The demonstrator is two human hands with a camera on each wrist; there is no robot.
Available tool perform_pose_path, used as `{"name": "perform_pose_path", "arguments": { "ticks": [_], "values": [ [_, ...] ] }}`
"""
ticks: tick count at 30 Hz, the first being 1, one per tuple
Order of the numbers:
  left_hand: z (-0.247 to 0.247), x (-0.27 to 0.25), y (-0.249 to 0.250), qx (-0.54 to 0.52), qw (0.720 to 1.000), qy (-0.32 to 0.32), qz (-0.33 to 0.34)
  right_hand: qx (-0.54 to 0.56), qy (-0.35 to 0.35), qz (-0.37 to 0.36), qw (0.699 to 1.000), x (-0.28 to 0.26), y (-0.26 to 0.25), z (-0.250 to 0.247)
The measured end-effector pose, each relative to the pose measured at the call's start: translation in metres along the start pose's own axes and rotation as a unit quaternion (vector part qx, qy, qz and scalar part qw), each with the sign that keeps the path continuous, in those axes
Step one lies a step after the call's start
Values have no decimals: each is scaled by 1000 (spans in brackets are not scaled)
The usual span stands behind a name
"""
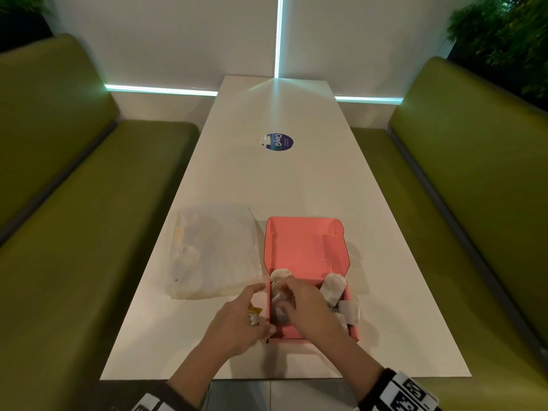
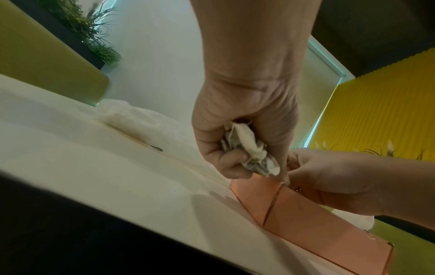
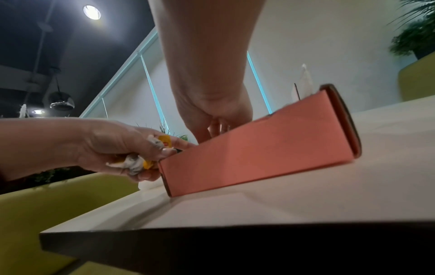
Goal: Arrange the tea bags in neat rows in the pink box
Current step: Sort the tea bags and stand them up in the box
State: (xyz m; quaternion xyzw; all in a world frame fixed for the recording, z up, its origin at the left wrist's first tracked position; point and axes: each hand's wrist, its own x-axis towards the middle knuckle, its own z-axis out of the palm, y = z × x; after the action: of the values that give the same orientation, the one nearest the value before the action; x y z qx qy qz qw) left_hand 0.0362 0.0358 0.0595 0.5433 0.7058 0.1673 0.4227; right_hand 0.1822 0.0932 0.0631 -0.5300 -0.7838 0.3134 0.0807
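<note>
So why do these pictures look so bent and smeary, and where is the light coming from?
Head view: the wide lens bows the green benches outward, the table carries a pale glare streak, and both hands look motion-smeared. Left wrist view: the left hand is fairly sharp, the table edge below falls dark. Right wrist view: the pink box is smeared, and a ceiling lamp flares.

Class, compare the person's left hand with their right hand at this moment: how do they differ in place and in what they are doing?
The left hand is outside the pink box, beside its left wall; the right hand reaches down into the box. The left hand grips a crumpled bunch of tea bags with yellow tags; what the right hand's fingers do is hidden. Both hands are bare.
</note>
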Motion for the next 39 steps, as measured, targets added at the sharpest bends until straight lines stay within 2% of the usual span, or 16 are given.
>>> {"name": "perform_pose_path", "arguments": {
  "ticks": [5,7,10,13,18,23,27,29,33,37,39],
  "values": [
    [1,-1,2,21,1000,3,-11,-3,91,-21,996,-14,10,3],
    [1,-2,2,26,1000,-1,-15,-16,68,-29,997,-17,12,4],
    [1,-2,3,37,999,-5,-18,-52,-31,-55,997,-21,9,4],
    [2,-2,4,55,998,-17,-18,-40,-87,-39,995,-19,7,9],
    [0,-2,6,97,994,-44,-7,-29,-90,-10,996,-14,1,12],
    [0,-3,5,95,995,-30,-5,-11,-100,-21,995,-21,-3,1],
    [-1,-9,4,57,998,-7,3,42,-23,7,999,-26,14,-44],
    [-1,-12,5,56,998,16,3,2,9,19,1000,-28,27,-66],
    [-2,-14,5,30,996,81,22,-97,-3,25,995,-35,36,-77],
    [-2,-14,5,23,992,103,66,-281,-35,44,958,-37,33,-64],
    [-2,-15,7,10,991,98,93,-311,-32,40,949,-39,31,-58]
  ]
}}
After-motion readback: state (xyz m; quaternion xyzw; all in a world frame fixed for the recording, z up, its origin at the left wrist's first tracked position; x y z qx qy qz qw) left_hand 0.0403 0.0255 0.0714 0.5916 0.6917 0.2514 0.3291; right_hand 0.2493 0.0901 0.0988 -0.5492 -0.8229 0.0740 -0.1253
